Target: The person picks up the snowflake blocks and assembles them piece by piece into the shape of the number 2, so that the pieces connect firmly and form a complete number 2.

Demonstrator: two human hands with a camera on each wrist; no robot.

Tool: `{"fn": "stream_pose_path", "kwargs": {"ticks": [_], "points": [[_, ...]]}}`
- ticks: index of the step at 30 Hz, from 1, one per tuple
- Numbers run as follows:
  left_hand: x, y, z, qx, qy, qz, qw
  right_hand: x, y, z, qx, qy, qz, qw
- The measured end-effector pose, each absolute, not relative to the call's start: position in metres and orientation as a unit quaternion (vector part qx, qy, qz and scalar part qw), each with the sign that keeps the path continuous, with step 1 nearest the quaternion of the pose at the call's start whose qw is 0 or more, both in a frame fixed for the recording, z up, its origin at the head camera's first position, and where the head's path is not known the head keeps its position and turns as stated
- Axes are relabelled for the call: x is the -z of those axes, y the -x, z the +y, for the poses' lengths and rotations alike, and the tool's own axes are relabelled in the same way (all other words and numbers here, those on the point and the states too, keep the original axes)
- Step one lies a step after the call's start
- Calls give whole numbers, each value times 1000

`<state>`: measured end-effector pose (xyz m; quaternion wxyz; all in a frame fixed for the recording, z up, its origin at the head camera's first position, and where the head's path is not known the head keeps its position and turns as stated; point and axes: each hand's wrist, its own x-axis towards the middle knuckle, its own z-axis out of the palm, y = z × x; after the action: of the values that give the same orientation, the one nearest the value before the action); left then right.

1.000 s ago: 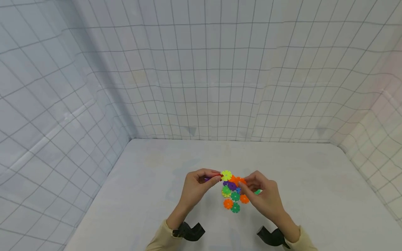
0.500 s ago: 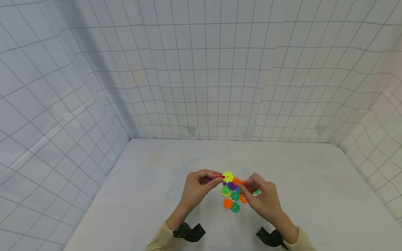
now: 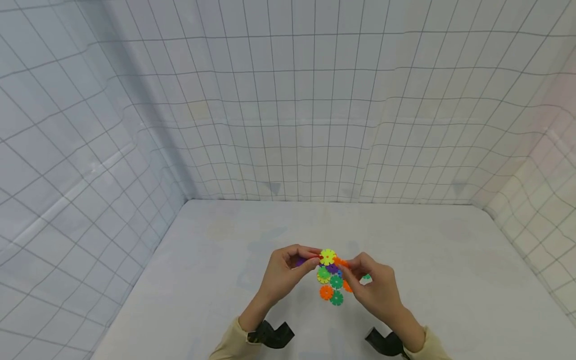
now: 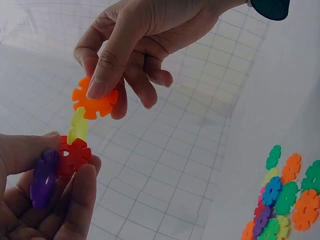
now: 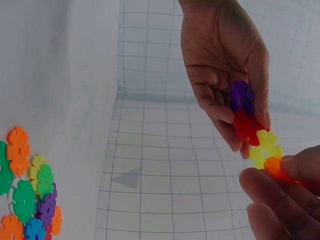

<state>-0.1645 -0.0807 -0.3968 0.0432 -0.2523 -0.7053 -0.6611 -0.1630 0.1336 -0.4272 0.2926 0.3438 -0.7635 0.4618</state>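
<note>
Orange plastic forms the notched disc that the right hand pinches between its fingers, its rim at the yellow disc above the counter. The left hand pinches the red disc beside the purple disc. I judge this a joining step: I would brace at red, align notches crosswise and press straight. I cannot tell whether the notches engage; the right hand partly covers the spare discs.

Room to pass over tabletop outside left hand and right hand. Held discs bar gap between; disc cluster lies below. Gridded wall bounds far side.
</note>
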Motion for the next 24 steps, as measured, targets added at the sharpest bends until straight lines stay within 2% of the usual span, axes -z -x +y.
{"fn": "stream_pose_path", "kwargs": {"ticks": [7,13,24], "points": [[400,165,-81,647,304,-693,95,428,160,128,-443,-371,-741,343],[398,164,-79,632,315,-698,122,430,162,126,-446,-378,-719,375],[405,170,-79,615,343,-695,143,439,169,127,-450,-384,-714,375]]}}
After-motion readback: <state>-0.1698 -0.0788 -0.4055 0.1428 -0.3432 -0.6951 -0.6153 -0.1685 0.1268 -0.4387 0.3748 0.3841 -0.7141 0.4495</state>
